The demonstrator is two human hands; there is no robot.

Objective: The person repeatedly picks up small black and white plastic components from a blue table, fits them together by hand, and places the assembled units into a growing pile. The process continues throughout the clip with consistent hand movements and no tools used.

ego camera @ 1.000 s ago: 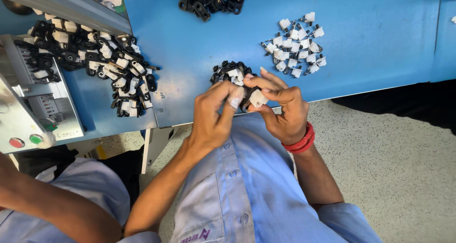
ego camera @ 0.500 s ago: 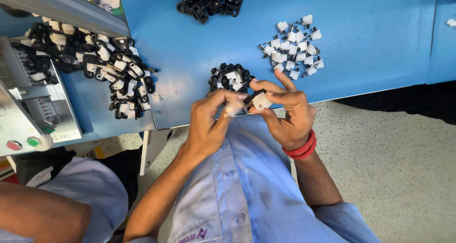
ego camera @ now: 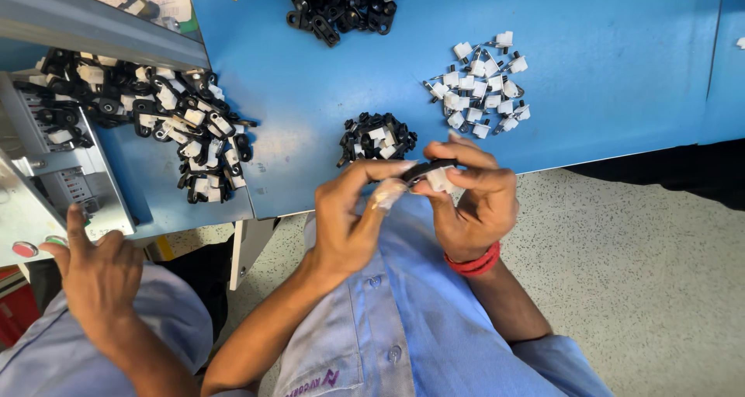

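My left hand (ego camera: 353, 218) and my right hand (ego camera: 473, 199) meet just below the blue table's (ego camera: 621, 79) front edge, over my blue shirt. Together they pinch a small part (ego camera: 431, 173) made of a black clip and a white plastic piece. My left fingertip, wrapped in tape, presses against it. A red band sits on my right wrist. Just beyond my fingers lies a small heap of joined black and white parts (ego camera: 378, 137). Further right is a scatter of white plastic pieces (ego camera: 481, 86).
A pile of black clips (ego camera: 341, 5) lies at the table's far edge. A large heap of black and white parts (ego camera: 155, 117) lies on the left. A grey machine with red and green buttons (ego camera: 39, 187) stands at far left, with another person's hand (ego camera: 97, 269) near it.
My hands have shifted slightly and turned the part between the fingers. Another person's hand has come into view at the lower left near the machine.
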